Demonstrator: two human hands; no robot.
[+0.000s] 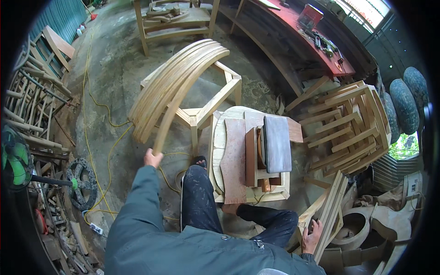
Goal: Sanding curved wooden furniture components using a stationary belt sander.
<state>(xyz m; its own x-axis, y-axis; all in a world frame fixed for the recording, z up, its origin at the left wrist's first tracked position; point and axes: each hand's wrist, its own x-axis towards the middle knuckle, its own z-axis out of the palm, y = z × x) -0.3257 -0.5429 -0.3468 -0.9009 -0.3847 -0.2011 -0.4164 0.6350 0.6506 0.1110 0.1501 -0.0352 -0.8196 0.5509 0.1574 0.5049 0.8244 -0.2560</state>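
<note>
My left hand (153,158) is closed around the near end of a curved wooden slat (173,112). The slat lies along the right side of a stack of similar curved slats (169,75), which rests on a wooden frame (215,101). My right hand (311,236) lies against several long wooden pieces (333,211) at the lower right, its fingers loosely stretched and apart. Between my hands, in front of my knees, a grey sanding belt (277,144) is mounted on a wooden box stand (251,156). The stand sits on a low wooden bench (217,160).
Stacked wooden frames (353,123) stand at right, near a red-topped workbench (316,41) with tools. A yellow cord (110,151) crosses the floor at left, by a green-bladed fan (16,158) and scrap wood (59,238). Another wooden frame (176,30) stands at the back.
</note>
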